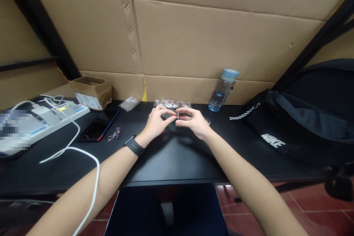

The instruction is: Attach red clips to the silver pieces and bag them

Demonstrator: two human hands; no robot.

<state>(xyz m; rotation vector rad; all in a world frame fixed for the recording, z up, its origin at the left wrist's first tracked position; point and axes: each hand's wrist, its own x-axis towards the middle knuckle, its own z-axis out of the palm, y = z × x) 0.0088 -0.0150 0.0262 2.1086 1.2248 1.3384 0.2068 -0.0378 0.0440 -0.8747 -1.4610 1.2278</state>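
Tiny red-and-metal part [178,116] sits pinched between both hands over the black bench [171,158], left hand [158,120] and right hand [195,121] each with a grip clamped on it, plastic packets [173,103] just behind.

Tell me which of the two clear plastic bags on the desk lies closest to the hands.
The bag with red and silver pieces, just behind the left hand and right hand. The other clear bag lies farther left.

One head-worn camera looks forward and down over the black worktop [171,162] toward a cardboard wall [210,40], with both forearms reaching from close below.
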